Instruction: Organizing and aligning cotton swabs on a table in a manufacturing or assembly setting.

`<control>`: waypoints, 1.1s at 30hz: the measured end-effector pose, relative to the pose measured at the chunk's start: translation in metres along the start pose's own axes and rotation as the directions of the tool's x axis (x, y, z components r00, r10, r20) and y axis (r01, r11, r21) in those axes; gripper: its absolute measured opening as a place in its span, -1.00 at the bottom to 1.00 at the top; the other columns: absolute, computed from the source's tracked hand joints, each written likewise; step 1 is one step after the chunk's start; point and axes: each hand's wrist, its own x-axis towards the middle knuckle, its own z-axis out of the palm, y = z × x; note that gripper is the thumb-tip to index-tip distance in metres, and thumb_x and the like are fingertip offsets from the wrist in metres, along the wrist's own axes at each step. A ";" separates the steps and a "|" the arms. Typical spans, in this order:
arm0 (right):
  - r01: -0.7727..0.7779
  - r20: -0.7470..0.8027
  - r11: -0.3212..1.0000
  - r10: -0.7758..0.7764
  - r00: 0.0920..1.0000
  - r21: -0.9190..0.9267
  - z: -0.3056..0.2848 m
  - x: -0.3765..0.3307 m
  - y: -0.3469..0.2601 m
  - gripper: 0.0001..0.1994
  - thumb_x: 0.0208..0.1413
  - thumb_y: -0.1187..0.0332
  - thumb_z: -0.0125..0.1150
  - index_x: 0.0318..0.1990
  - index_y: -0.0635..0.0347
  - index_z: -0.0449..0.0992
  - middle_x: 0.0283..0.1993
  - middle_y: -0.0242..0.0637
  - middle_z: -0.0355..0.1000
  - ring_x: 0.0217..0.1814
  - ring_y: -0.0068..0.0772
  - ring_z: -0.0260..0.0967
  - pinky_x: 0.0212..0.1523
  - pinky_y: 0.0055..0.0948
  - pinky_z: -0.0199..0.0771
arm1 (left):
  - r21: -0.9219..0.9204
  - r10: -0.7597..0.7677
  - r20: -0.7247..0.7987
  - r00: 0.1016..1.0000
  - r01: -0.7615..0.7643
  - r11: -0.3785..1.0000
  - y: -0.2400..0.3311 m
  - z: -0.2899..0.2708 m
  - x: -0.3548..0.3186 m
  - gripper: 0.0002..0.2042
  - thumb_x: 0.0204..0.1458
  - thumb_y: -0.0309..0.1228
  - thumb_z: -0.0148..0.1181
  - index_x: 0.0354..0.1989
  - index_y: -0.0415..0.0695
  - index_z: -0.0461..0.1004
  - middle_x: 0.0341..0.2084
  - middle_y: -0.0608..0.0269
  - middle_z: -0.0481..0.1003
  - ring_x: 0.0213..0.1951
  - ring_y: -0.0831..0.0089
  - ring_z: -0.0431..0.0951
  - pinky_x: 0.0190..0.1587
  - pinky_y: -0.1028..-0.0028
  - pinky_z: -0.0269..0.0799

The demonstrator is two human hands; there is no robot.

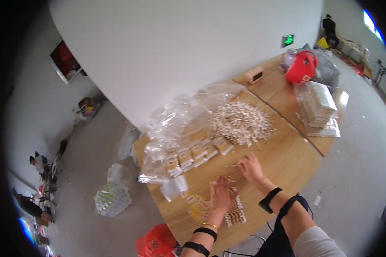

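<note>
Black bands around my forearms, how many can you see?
4: black left wrist band, black left forearm band, black right wrist band, black right forearm band. Others may be hidden.

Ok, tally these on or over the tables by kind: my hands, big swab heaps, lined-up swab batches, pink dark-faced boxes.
Hands (left hand, right hand): 2
Swab heap: 1
Lined-up swab batch: 1
Pink box: 1
Total: 5

On my feed I count five packet stacks (197, 151) and one swab heap (242, 123) mid-frame, one lit sign (289, 40) upper right.
</note>
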 end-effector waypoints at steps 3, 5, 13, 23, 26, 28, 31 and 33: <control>-0.001 0.033 0.999 0.002 0.999 -0.037 -0.003 -0.009 -0.005 -0.95 -0.07 0.43 0.28 -0.41 0.03 0.56 -0.25 -0.28 0.45 -0.11 -0.11 0.33 -0.04 -0.19 0.33 | -0.208 0.069 -0.091 0.993 -0.087 0.974 0.010 0.010 0.005 -0.14 0.26 0.14 -0.20 0.46 -0.37 -0.17 0.47 -0.13 -0.11 0.52 0.09 -0.21 0.48 -0.05 -0.43; -0.027 0.060 1.000 0.027 0.998 -0.012 0.000 -0.012 -0.014 -0.95 -0.04 0.41 0.27 -0.38 0.02 0.58 -0.21 -0.30 0.46 -0.04 -0.12 0.32 0.00 -0.17 0.32 | -0.267 0.050 -0.159 0.986 -0.091 0.959 0.009 0.011 0.004 -0.14 0.26 0.14 -0.19 0.46 -0.37 -0.19 0.47 -0.15 -0.14 0.51 0.06 -0.23 0.48 -0.04 -0.44; -0.001 0.208 0.984 -0.037 0.977 0.179 0.003 -0.015 -0.032 -0.88 0.04 0.38 0.27 -0.25 0.07 0.63 -0.10 -0.30 0.47 0.07 -0.13 0.30 0.10 -0.20 0.30 | -0.318 0.007 -0.256 0.967 -0.091 0.944 -0.011 0.005 -0.002 -0.15 0.26 0.11 -0.17 0.46 -0.38 -0.18 0.47 -0.22 -0.19 0.51 -0.05 -0.27 0.49 -0.02 -0.45; -0.214 0.056 0.876 0.212 0.976 0.432 -0.004 -0.036 -0.046 -0.78 0.25 0.48 0.02 0.00 0.15 0.50 0.06 -0.06 0.37 0.15 0.08 0.29 0.19 -0.14 0.33 | -0.221 0.094 -0.105 0.990 -0.115 0.969 -0.011 0.007 0.006 -0.17 0.25 0.10 -0.14 0.46 -0.34 -0.12 0.47 -0.18 -0.16 0.51 -0.07 -0.29 0.48 -0.03 -0.44; -0.208 0.106 0.819 0.179 0.978 0.535 0.006 -0.034 -0.062 -0.76 0.27 0.49 -0.02 0.03 0.18 0.48 0.12 -0.02 0.34 0.21 0.12 0.26 0.23 -0.15 0.31 | -0.239 0.119 -0.098 0.988 -0.139 0.961 -0.015 0.010 0.004 -0.17 0.25 0.11 -0.15 0.46 -0.32 -0.12 0.47 -0.17 -0.16 0.51 -0.07 -0.28 0.48 -0.04 -0.43; -0.198 0.129 0.848 0.154 0.980 0.491 0.010 -0.033 -0.065 -0.73 0.19 0.53 0.01 0.02 0.18 0.50 0.13 -0.10 0.36 0.25 0.05 0.25 0.27 -0.15 0.27 | -0.242 0.127 -0.080 0.989 -0.143 0.960 -0.016 0.010 0.004 -0.17 0.25 0.12 -0.16 0.47 -0.31 -0.13 0.48 -0.17 -0.17 0.51 -0.06 -0.28 0.48 -0.04 -0.44; -0.094 0.129 0.991 0.082 0.988 0.092 -0.001 -0.019 -0.049 -0.67 0.06 0.56 0.06 0.00 0.15 0.52 0.15 -0.20 0.37 0.28 -0.05 0.24 0.31 -0.14 0.22 | -0.249 0.130 -0.090 0.987 -0.148 0.957 -0.020 0.012 0.000 -0.17 0.25 0.14 -0.18 0.48 -0.28 -0.15 0.48 -0.17 -0.19 0.51 -0.05 -0.29 0.48 -0.05 -0.44; -0.018 0.104 1.000 0.015 0.994 0.024 -0.008 -0.014 -0.025 -0.60 -0.05 0.57 0.10 -0.01 0.10 0.54 0.15 -0.28 0.38 0.29 -0.12 0.22 0.31 -0.14 0.19 | -0.196 0.123 -0.045 0.991 -0.130 0.972 -0.014 0.009 0.001 -0.17 0.26 0.15 -0.21 0.48 -0.26 -0.16 0.49 -0.13 -0.19 0.51 -0.04 -0.29 0.48 -0.07 -0.46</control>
